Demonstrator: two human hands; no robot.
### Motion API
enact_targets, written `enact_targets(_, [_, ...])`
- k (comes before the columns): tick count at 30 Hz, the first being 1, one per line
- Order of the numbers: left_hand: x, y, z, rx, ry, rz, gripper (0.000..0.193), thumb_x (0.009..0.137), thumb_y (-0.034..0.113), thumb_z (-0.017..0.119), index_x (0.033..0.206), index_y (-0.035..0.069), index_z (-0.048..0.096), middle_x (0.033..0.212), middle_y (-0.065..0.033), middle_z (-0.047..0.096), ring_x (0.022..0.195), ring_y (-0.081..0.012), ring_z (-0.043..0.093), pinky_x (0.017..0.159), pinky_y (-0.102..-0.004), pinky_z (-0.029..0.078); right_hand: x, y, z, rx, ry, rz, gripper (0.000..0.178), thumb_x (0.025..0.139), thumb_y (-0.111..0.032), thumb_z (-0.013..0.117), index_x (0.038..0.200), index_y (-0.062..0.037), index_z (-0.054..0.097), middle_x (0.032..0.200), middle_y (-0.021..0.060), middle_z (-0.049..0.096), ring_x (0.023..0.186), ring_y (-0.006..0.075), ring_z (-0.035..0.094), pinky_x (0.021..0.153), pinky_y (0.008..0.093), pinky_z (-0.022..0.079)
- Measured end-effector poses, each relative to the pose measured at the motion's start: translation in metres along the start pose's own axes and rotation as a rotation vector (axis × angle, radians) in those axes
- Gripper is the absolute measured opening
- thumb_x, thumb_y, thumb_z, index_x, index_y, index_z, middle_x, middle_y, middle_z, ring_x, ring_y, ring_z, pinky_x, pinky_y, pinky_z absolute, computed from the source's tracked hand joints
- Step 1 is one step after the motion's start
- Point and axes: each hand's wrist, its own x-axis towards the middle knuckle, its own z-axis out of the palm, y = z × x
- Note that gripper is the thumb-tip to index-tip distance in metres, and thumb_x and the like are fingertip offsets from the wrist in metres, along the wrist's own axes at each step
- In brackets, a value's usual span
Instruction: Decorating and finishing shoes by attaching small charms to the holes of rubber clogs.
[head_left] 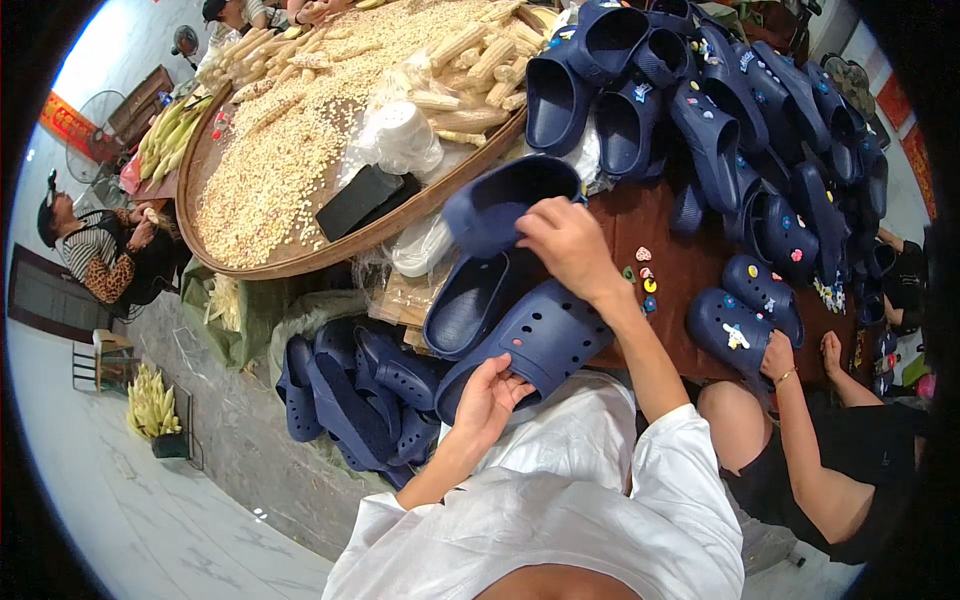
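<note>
1. Left hand (487, 397) is gripping the near rim of a navy clog (535, 340), fingers curled closed.
2. Clog is lying toe away, long axis running up-right.
3. Right hand (565, 243) is resting just beyond, fingers closed on a second clog (500, 205) above the bench (690, 270).

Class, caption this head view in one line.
Left hand grips a navy perforated foam clog; right hand touches another navy clog.

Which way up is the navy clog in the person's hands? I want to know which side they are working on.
Top side up: the holed upper of the clog faces the camera, left hand at its edge.
</note>
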Motion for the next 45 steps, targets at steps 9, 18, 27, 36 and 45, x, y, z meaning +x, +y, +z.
enact_targets(9, [-0.031,0.043,-0.009,-0.005,-0.020,0.058,0.038,0.093,0.017,0.052,0.124,-0.004,0.056,0.125,-0.0163,0.063,0.103,-0.0248,0.066,0.086,-0.0400,0.054,-0.059,0.011,-0.062,0.124,0.191,0.296,0.028,0.073,0.008,0.070,0.099,-0.0018,0.062,0.098,0.0133,0.062,0.092,0.0328,0.061,0.079,0.0399,0.050])
enact_targets(18, [-0.023,0.131,-0.009,-0.399,-0.179,0.311,0.036,0.099,0.013,0.041,0.119,-0.011,0.058,0.125,-0.0252,0.063,0.120,-0.0355,0.061,0.107,-0.0540,0.044,-0.103,-0.001,-0.065,0.079,0.116,0.332,0.026,0.073,0.007,0.067,0.097,-0.0021,0.063,0.099,0.0141,0.062,0.091,0.0335,0.060,0.078,0.0403,0.049])
enact_targets(27, [0.061,0.164,0.037,-0.202,-0.237,0.393,0.015,0.099,0.011,0.054,0.100,0.001,0.064,0.106,-0.0123,0.070,0.101,-0.0231,0.068,0.086,-0.0390,0.060,-0.123,-0.046,-0.046,0.026,-0.199,0.049,0.021,0.078,-0.014,0.062,0.098,-0.0171,0.070,0.095,0.0033,0.063,0.093,0.0228,0.062,0.082,0.0382,0.048])
enact_targets(36, [0.126,0.165,0.042,-0.046,-0.202,0.350,0.014,0.097,0.012,0.060,0.103,0.000,0.059,0.112,-0.0141,0.062,0.112,-0.0270,0.059,0.106,-0.0400,0.047,-0.132,-0.057,-0.016,0.124,-0.291,0.093,0.027,0.074,-0.003,0.067,0.100,-0.0123,0.070,0.100,0.0077,0.062,0.104,0.0248,0.059,0.091,0.0396,0.044])
enact_targets(45, [0.056,0.134,0.060,0.342,-0.080,0.645,0.059,0.095,0.014,0.058,0.146,-0.007,0.037,0.142,-0.0238,0.048,0.128,-0.0312,0.052,0.109,-0.0398,0.042,-0.117,-0.035,-0.023,0.188,0.167,0.698,0.019,0.087,-0.011,0.067,0.104,-0.0040,0.066,0.104,0.0142,0.059,0.099,0.0337,0.059,0.085,0.0425,0.049])
